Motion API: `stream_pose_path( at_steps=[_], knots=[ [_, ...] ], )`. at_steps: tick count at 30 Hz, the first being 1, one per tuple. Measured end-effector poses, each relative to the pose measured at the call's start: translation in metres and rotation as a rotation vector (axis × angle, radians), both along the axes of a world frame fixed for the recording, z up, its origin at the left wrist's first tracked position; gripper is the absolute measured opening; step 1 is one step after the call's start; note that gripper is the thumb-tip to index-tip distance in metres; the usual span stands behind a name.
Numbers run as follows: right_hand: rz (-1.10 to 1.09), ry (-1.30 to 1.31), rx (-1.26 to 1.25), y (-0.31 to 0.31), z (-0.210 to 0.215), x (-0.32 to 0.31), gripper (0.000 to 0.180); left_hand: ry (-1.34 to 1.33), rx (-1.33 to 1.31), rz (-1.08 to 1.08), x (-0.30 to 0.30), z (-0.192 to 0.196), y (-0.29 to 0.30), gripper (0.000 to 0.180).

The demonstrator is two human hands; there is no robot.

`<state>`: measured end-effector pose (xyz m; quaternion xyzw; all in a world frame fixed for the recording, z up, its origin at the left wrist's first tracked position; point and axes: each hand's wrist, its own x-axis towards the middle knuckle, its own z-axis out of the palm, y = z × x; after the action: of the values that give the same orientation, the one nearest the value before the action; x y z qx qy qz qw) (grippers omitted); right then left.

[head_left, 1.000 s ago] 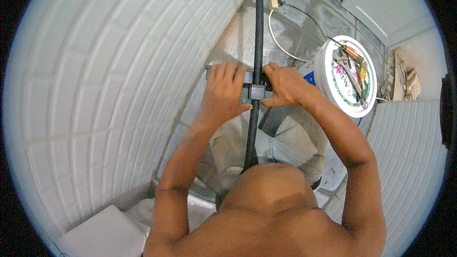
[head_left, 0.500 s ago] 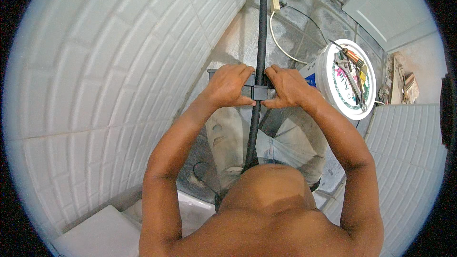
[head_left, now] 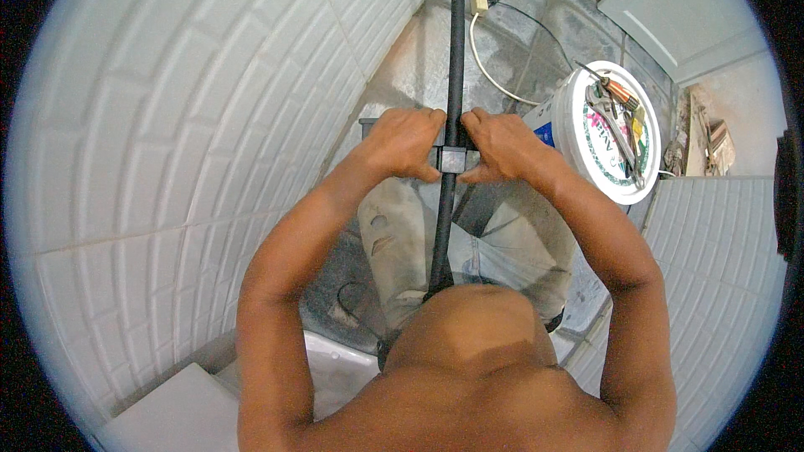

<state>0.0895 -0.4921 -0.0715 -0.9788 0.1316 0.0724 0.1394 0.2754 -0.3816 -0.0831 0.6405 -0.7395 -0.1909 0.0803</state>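
Note:
A long black tube runs from the top of the view down between my knees to my waist. Midway along it sits a small dark grey square fitting, part of a dark crosspiece. My left hand grips the crosspiece on the left of the tube, fingers over the top and thumb below. On the right side, my right hand grips it the same way. Past my left hand a dark end of the crosspiece shows. My fingers hide most of the rest.
To the right stands a white bucket, its lid carrying an adjustable wrench and an orange-handled screwdriver. A pale plug box with a cable lies on the grey tiled floor. White tiled walls rise close at both sides.
The view has shifted slightly. Both hands keep their grip on the crosspiece at the tube.

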Motion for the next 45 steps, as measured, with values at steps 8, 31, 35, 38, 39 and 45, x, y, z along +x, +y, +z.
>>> stream_pose_path(
  at_steps=[8, 31, 35, 38, 39, 45],
  knots=[
    [0.023, 0.025, 0.006, -0.007, -0.008, 0.002, 0.075, 0.0, 0.037, -0.001, 0.0, -0.002, -0.002, 0.07],
    [-0.123, -0.367, 0.033, 0.056, -0.019, -0.009, 0.054, -0.009, -0.006, -0.013, 0.006, -0.019, -0.008, 0.016],
    [-0.102, -0.356, -0.032, 0.057, -0.016, -0.012, 0.055, 0.083, -0.137, -0.011, 0.007, -0.023, 0.001, 0.02],
    [-0.114, -0.357, -0.06, 0.06, -0.013, -0.012, 0.053, 0.075, -0.128, -0.001, 0.007, -0.024, 0.003, 0.024],
    [-0.119, -0.375, -0.078, 0.061, -0.011, -0.011, 0.052, 0.062, -0.131, 0.001, 0.006, -0.024, 0.001, 0.025],
    [-0.147, -0.328, -0.065, 0.057, -0.005, -0.009, 0.057, -0.014, 0.053, -0.027, 0.008, -0.008, -0.008, 0.056]
  ],
)
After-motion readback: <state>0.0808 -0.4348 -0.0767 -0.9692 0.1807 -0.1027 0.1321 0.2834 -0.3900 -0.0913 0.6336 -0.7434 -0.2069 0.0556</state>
